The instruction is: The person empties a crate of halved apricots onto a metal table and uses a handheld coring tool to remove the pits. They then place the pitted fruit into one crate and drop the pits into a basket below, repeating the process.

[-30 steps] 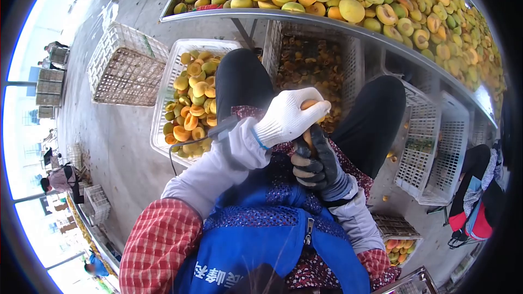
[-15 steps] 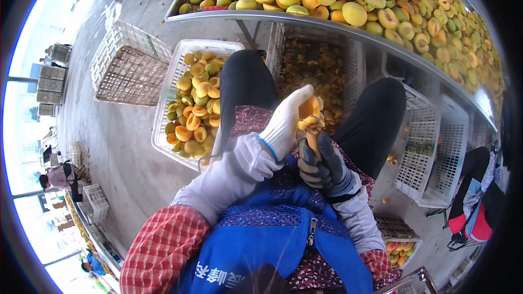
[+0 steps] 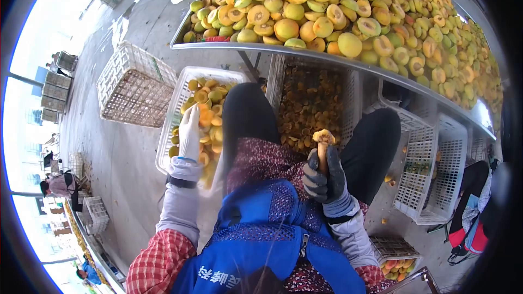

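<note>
One orange-handled tool (image 3: 322, 155) stands upright in the right hand (image 3: 324, 178), over the person's lap between the two dark-trousered knees. The dark-gloved fingers (image 3: 311, 177) are clenched round its shaft. One ragged yellowish lump of fruit (image 3: 323, 136) sits on its upper tip.

The left hand (image 3: 189, 129), in a white glove, is out to the side over one white crate of halved fruit (image 3: 170, 147). Its fingers (image 3: 192, 114) are straight and unclenched, the back of the hand faces up, and nothing shows in them. Whether they touch the halves beneath cannot be told.

Just beyond the tool's tip, between the knees, stands one crate of dark orange scraps (image 3: 353, 98). One bare white crate (image 3: 136, 84) lies on the floor left of the halves. Two more white crates (image 3: 436, 169) stand by the right knee.

Above all this runs one metal surface (image 3: 305, 53), heaped with whole and halved yellow fruit (image 3: 348, 16).
</note>
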